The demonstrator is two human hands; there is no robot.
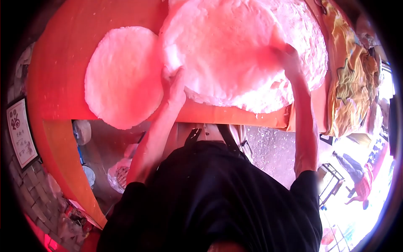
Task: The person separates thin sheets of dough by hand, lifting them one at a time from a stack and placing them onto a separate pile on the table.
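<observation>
A large round pale sheet, which looks like a flatbread (222,46), lies over another wide flatbread (310,46) that shows on the right and along the near side. My left hand (173,80) is closed on the near left edge of the upper one, its fingertips partly hidden. Over the right edge of that same flatbread is my right hand (287,59), smeared by motion, so its grip cannot be made out. A smaller round flatbread (124,77) lies flat to the left of my left hand, with its near end reaching past the table edge.
The table has an orange cover (58,71) specked with white bits. Crumpled gold cloth (350,75) lies along its right side. A framed sign (23,132) stands at far left. Below the table is a plastic-wrapped bundle (119,174). A person in red (363,185) is at far right.
</observation>
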